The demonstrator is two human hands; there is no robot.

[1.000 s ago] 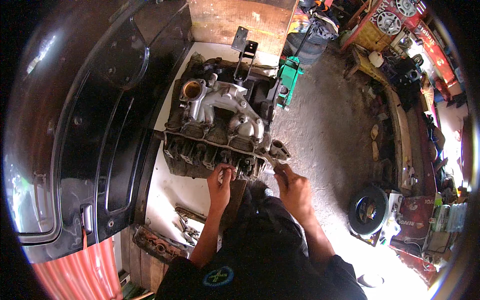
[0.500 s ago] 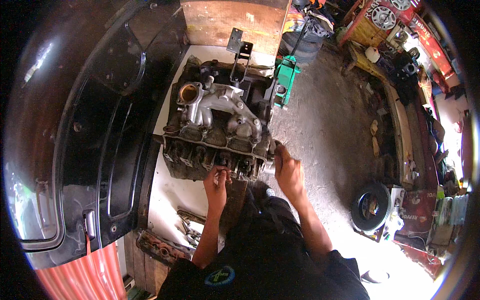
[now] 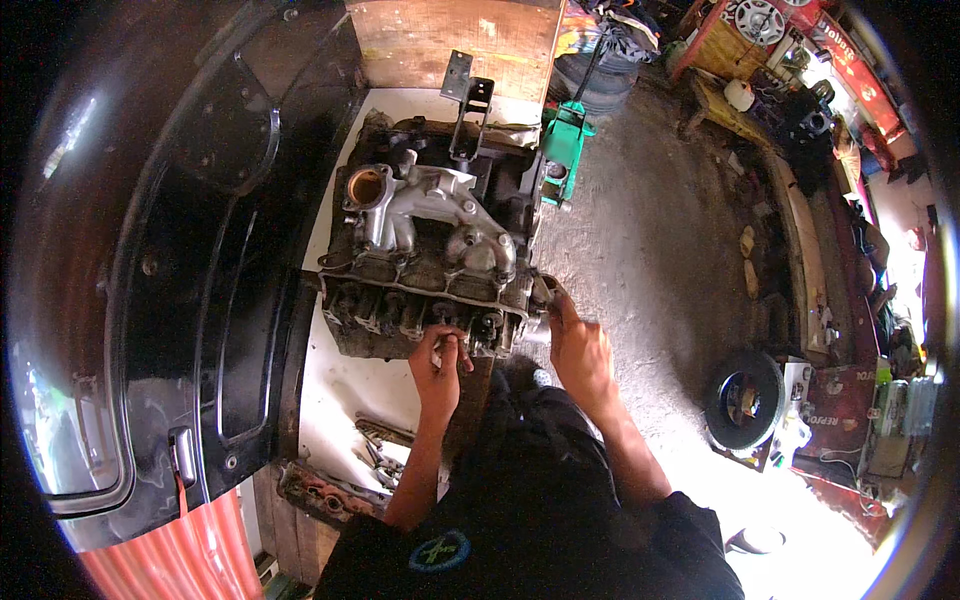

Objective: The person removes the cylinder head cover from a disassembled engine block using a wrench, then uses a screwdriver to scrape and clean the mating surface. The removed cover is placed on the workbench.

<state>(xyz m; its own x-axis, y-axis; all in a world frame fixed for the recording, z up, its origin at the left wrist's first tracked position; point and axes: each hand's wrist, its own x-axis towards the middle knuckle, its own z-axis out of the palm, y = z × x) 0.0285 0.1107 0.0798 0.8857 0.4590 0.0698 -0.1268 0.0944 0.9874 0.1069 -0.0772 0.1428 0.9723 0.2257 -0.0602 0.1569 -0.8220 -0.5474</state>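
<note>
On the white bench point(image 3: 340, 400) before me sits the engine point(image 3: 425, 272), likely heavy, rigid and greasy, best gripped at its solid ends rather than by the manifold point(image 3: 430, 203). My right hand point(image 3: 583, 360) curls at its right corner, my left hand point(image 3: 437, 368) at its near edge; I can't tell whether either clamps anything.

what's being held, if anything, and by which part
It cannot be told: the left grip and right grip, both at the engine, hide any hold.
</note>
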